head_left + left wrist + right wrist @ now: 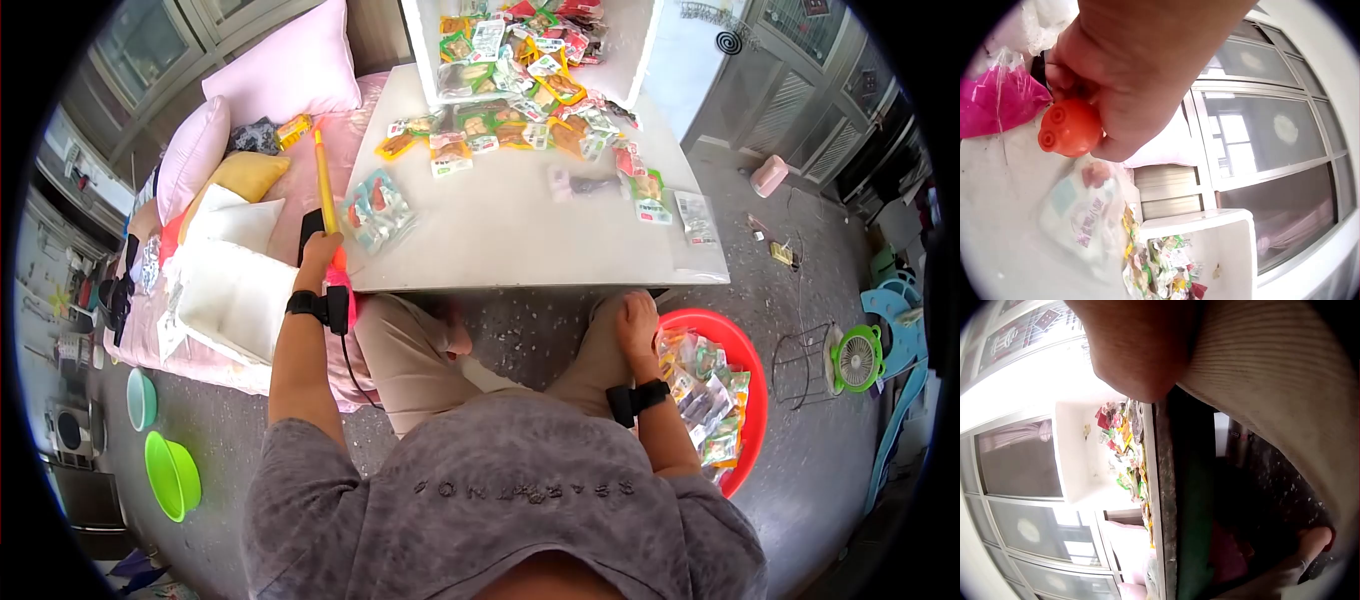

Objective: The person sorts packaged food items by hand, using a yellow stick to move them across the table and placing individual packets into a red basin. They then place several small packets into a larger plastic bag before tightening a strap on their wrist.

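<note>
My left hand (322,250) grips a long yellow stick (324,185) with an orange tip, at the left edge of the white table (480,235). In the left wrist view the stick's rounded orange end (1072,128), marked with two rings, pokes out of the fist. Close beside that hand lies a clear plastic bag (377,212) of blue, white and red packs. A bright pink bag (1000,103) shows near the fist. My right hand (638,325) rests on my right knee, fingers relaxed, holding nothing.
Packaged snacks (510,132) spill from a white foam box (425,50) across the table's back. Several packets lie at its right. On the floor stands a red basin (757,400) full of packets. An empty-looking foam box (230,300) sits on the bed to the left.
</note>
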A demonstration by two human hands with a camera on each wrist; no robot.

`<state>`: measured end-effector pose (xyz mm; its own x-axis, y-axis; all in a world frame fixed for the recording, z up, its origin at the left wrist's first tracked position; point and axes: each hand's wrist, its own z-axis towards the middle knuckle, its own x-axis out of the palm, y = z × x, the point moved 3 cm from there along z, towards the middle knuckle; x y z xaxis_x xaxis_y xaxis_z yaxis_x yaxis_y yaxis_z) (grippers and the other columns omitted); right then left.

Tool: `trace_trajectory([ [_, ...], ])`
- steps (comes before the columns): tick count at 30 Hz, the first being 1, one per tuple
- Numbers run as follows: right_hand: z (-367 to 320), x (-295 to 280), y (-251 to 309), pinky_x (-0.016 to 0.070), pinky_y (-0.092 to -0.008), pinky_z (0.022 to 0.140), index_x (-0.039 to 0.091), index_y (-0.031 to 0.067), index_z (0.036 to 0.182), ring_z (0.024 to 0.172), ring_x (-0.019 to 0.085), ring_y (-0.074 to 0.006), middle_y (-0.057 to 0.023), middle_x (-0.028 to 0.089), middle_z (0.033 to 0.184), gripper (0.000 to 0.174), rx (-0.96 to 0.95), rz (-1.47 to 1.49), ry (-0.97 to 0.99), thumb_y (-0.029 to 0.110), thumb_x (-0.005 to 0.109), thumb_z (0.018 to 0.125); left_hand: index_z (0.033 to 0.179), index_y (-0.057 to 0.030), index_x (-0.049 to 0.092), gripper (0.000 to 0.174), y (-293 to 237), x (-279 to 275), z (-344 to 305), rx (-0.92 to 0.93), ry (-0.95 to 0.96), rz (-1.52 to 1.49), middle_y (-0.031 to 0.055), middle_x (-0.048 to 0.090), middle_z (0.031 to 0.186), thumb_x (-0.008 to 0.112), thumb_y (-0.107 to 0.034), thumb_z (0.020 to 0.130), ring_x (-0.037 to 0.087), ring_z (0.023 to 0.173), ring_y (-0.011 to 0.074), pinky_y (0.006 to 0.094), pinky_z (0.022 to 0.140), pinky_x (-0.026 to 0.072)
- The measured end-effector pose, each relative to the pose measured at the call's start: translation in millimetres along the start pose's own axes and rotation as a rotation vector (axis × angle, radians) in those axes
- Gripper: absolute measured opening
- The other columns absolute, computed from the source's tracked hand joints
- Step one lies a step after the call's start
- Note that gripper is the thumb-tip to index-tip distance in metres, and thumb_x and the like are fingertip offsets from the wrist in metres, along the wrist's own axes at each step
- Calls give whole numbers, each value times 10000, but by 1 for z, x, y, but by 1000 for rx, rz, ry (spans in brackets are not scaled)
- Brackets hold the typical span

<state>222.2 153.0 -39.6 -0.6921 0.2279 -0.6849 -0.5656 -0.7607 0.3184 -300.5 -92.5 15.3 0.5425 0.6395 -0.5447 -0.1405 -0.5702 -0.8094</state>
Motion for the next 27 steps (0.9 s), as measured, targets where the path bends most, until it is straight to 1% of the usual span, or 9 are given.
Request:
trace_trajectory([
  [2, 1, 1, 1, 393, -393, 746, 536, 41, 739, 828, 502, -287, -106, 552, 797, 140, 4, 25, -18, 40, 513, 601, 851, -16, 510, 187, 9, 16, 3, -5, 155, -716, 34, 510, 690, 496, -181, 764, 500, 594, 143, 265, 546, 429],
  [5, 3, -4, 18, 405, -365, 725, 529, 30, 774, 817, 507, -289, -114, 552, 790, 118, 75, 163, 11, 43, 513, 658, 907, -17, 475, 217, -23, 41, -62, -2, 336, -1173, 55, 528, 782, 503, -197, 789, 522, 687, 148, 273, 598, 440],
  [9, 28, -2, 83, 421, -299, 678, 507, 5, 873, 762, 526, -237, -111, 553, 783, 149, 304, 574, 250, 98, 514, 757, 1005, -42, 421, 261, -51, 94, -154, 106, 551, -1250, 90, 525, 934, 505, -168, 793, 524, 799, 165, 308, 675, 458],
  [14, 44, 13, 163, 433, -265, 628, 488, -25, 923, 727, 520, -150, -84, 555, 792, 241, 293, 958, 517, 189, 502, 813, 1072, -73, 375, 315, -66, 151, -224, 127, 885, -1115, 65, 526, 981, 510, -165, 803, 528, 857, 164, 319, 731, 452],
  [17, 35, 49, 173, 450, -275, 661, 487, -21, 943, 789, 533, -168, -89, 551, 843, 288, 448, 1653, 1173, 236, 505, 814, 1091, -85, 385, 326, -69, 176, -243, 221, 1102, -1090, 21, 516, 987, 510, -193, 810, 518, 877, 152, 313, 749, 444],
  [20, 40, 18, 198, 460, -299, 706, 483, 0, 952, 826, 536, -180, -86, 537, 894, 300, 793, 1761, 1073, 260, 514, 806, 1081, -77, 411, 320, -73, 177, -255, 108, 1188, -951, 25, 509, 979, 515, -221, 814, 513, 858, 139, 294, 749, 438],
  [22, 39, 7, 197, 469, -309, 701, 464, 0, 971, 831, 536, -184, -89, 530, 913, 319, 851, 1663, 973, 262, 524, 798, 1063, -65, 429, 305, -71, 177, -256, 14, 1177, -833, 27, 510, 951, 517, -220, 816, 506, 839, 125, 282, 745, 433],
  [25, 42, 14, 180, 469, -284, 605, 431, 13, 987, 746, 547, -161, -81, 519, 861, 321, 843, 1444, 839, 250, 529, 793, 1038, -62, 452, 257, -39, 190, -222, 299, 1055, -438, 25, 514, 869, 502, -197, 825, 495, 799, 108, 264, 708, 429],
  [27, 57, 9, 166, 458, -268, 549, 423, 20, 988, 679, 549, -147, -74, 514, 815, 318, 824, 1205, 821, 244, 531, 791, 1008, -42, 476, 257, -31, 173, -208, 410, 789, -240, 42, 536, 786, 512, -180, 794, 516, 727, 119, 259, 633, 426],
])
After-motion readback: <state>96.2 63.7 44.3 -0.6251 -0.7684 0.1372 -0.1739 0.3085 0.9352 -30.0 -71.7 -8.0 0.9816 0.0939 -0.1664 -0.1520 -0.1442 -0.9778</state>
